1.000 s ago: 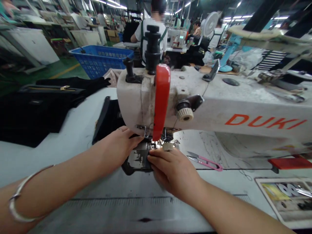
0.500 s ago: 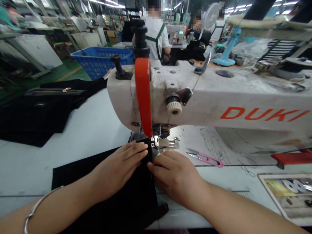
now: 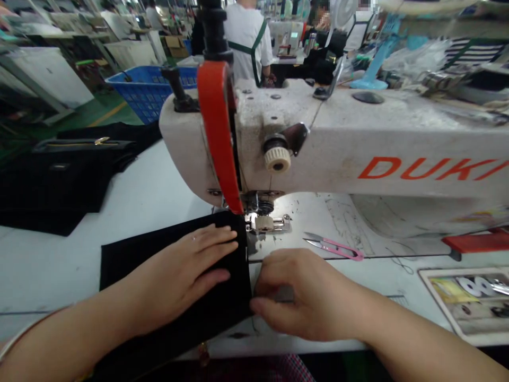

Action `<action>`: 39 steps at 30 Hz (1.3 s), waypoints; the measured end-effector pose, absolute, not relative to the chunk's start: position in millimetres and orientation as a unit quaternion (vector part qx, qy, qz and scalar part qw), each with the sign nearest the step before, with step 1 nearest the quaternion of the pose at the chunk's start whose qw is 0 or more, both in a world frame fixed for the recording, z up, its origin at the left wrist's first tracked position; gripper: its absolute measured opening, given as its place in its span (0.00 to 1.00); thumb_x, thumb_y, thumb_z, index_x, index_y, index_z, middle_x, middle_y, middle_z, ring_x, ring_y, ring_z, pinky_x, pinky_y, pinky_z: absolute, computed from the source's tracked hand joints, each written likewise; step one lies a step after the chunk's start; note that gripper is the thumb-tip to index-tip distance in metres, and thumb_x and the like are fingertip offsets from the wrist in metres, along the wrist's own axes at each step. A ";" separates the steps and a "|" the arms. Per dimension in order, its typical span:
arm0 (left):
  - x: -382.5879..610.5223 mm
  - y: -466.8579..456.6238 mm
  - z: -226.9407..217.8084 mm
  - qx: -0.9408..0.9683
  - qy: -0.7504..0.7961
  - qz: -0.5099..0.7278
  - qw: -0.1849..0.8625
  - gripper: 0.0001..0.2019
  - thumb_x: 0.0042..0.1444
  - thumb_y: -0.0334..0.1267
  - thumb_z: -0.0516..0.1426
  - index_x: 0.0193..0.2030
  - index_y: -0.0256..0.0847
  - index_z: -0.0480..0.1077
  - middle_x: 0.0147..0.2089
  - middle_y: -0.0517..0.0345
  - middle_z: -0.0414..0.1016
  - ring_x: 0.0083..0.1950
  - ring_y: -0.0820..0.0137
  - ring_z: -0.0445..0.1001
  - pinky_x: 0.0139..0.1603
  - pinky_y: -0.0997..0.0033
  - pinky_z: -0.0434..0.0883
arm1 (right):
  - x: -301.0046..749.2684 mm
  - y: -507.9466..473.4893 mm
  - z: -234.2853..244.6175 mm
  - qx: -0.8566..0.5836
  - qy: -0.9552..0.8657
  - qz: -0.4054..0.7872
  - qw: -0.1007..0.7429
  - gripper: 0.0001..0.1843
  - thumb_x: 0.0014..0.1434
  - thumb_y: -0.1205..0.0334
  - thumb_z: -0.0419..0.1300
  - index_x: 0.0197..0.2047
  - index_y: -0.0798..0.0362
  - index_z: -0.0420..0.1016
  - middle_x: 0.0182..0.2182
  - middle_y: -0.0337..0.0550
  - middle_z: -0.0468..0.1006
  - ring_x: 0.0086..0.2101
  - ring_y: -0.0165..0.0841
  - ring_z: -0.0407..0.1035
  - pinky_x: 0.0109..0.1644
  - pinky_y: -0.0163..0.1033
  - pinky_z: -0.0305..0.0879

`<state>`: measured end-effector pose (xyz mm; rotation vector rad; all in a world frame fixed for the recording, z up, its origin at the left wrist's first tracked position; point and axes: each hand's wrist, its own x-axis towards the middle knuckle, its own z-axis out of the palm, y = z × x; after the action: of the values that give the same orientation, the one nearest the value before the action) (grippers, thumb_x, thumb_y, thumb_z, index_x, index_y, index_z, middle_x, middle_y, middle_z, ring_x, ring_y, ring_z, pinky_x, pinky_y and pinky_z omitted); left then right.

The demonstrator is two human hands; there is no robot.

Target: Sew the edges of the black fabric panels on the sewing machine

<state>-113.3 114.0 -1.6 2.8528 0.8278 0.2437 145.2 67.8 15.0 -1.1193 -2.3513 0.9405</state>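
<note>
A piece of black fabric (image 3: 159,244) lies on the white machine table, its far right corner at the presser foot (image 3: 262,224) of the sewing machine (image 3: 326,154). My left hand (image 3: 199,260) rests flat on top of this fabric, fingers stretched toward the needle area, thumb apart. At the fabric's right edge, nearer to me, my right hand (image 3: 294,292) is closed, with thumb and curled fingers at the edge. The fingertips' exact hold is partly hidden. A red guard (image 3: 218,132) on the machine head covers the view of the needle.
Pink-handled thread snips (image 3: 338,248) lie right of the presser foot. A small parts tray (image 3: 469,329) sits at the right edge. Black garments (image 3: 59,175) with a zipper lie at the left, a blue basket (image 3: 145,95) behind them. A person (image 3: 246,42) works farther back.
The fabric has advanced along the presser foot, its near strip drawn up. My right hand has slid toward me along the edge; my left thumb has spread. The view has shifted slightly.
</note>
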 end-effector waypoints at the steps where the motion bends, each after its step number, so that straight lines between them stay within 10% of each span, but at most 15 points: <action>1: -114.5 98.0 2.7 0.954 0.277 0.079 0.076 0.22 0.70 0.45 0.51 0.69 0.45 0.62 0.69 0.53 0.66 0.68 0.60 0.66 0.66 0.54 0.70 | 146.5 66.2 19.1 -0.379 -0.836 0.360 0.170 0.04 0.59 0.66 0.66 0.32 0.52 0.80 0.28 0.36 0.79 0.29 0.28 0.71 0.33 0.31 0.63; 10: -108.9 27.8 -8.4 0.959 0.270 0.079 0.019 0.30 0.67 0.46 0.57 0.71 0.34 0.59 0.70 0.49 0.64 0.70 0.58 0.64 0.69 0.61 0.67 | 147.5 67.1 15.2 -0.389 -0.812 0.415 0.129 0.06 0.56 0.64 0.71 0.28 0.49 0.84 0.18 0.30 0.74 0.21 0.24 0.62 0.25 0.32 0.52; 28: -105.5 24.0 -22.9 0.950 0.292 0.105 0.015 0.22 0.69 0.38 0.54 0.67 0.34 0.63 0.69 0.51 0.64 0.70 0.63 0.60 0.74 0.64 0.56 | 156.3 75.2 23.1 -0.334 -0.829 0.446 0.047 0.06 0.59 0.69 0.67 0.34 0.51 0.86 0.28 0.36 0.80 0.30 0.26 0.72 0.35 0.29 0.62; 39: -91.4 37.4 -11.9 0.942 0.284 0.175 -0.022 0.16 0.72 0.40 0.50 0.53 0.38 0.76 0.57 0.55 0.77 0.61 0.66 0.69 0.67 0.69 0.64 | 152.5 67.6 -8.9 -0.294 -0.924 0.167 0.179 0.11 0.60 0.72 0.64 0.46 0.52 0.80 0.50 0.45 0.79 0.47 0.37 0.73 0.51 0.42 0.71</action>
<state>-91.4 37.4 -11.9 3.0038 0.9059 0.5565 152.5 67.6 -8.9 -0.8314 -2.6115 0.4715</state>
